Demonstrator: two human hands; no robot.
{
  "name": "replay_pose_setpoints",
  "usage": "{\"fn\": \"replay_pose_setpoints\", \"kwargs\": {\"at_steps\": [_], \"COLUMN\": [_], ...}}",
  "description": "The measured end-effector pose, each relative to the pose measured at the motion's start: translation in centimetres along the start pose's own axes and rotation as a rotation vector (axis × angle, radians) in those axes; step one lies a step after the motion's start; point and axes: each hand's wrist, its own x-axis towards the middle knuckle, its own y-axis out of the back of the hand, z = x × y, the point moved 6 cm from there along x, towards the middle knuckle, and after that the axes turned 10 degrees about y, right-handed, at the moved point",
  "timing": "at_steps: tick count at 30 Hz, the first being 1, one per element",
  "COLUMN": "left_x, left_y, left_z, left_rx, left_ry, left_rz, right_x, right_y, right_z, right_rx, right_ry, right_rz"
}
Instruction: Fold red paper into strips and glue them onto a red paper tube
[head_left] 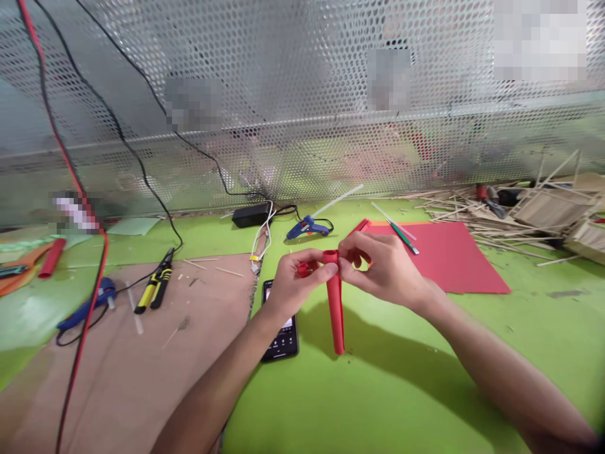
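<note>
A rolled red paper tube [335, 309] stands nearly upright in the middle, narrowing toward its lower end. My left hand [302, 277] pinches its top rim from the left, with a small red piece among its curled fingers. On the other side, my right hand [373, 261] has thumb and forefinger closed on the tube's top edge. Beneath my left forearm lies a black phone [283, 343], partly covered. Red paper sheets [466, 258] lie to the right, behind my right hand.
Behind are a blue glue gun [309, 228], black adapter [250, 216] and green-handled knife [403, 236]. Yellow-black pliers [155, 284] and another blue glue gun [89, 306] lie left, near hanging cables [104, 252]. Thin wooden sticks [454, 214] pile up at right before a perforated metal panel [293, 82].
</note>
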Motion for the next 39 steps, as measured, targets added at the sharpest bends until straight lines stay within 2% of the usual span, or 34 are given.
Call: {"fn": "replay_pose_setpoints", "kwargs": {"at_steps": [4, 7, 12, 20, 24, 30, 35, 39], "left_x": [0.3, 0.6, 0.7, 0.4, -0.2, -2.5, -3.2, -3.4], "left_y": [0.1, 0.5, 0.6, 0.3, 0.2, -0.2, -0.4, -1.0], "left_z": [-0.4, -1.1, -1.4, -0.8, 0.8, 4.3, 4.8, 4.8], "left_rx": [-0.044, -0.088, -0.113, -0.119, -0.014, 0.303, 0.524, 0.746], "left_ry": [0.030, 0.066, 0.081, 0.045, -0.106, -0.567, -0.698, -0.803], "left_rz": [-0.039, -0.031, -0.049, -0.085, -0.046, 0.007, 0.044, 0.074], "right_x": [0.2, 0.4, 0.6, 0.6, 0.5, 0.7, 0.7, 0.4], "right_y": [0.2, 0.6, 1.2, 0.3, 0.3, 1.1, 1.5, 1.7], "right_z": [0.5, 0.7, 0.7, 0.7, 0.4, -0.5, -1.2, -1.7], "right_rx": [0.183, 0.266, 0.168, 0.364, 0.410, 0.395, 0.277, 0.134], "right_ry": [-0.131, -0.213, -0.212, -0.251, -0.224, -0.170, -0.127, -0.089], "right_rz": [-0.050, -0.027, -0.002, -0.095, -0.108, -0.098, -0.096, -0.167]}}
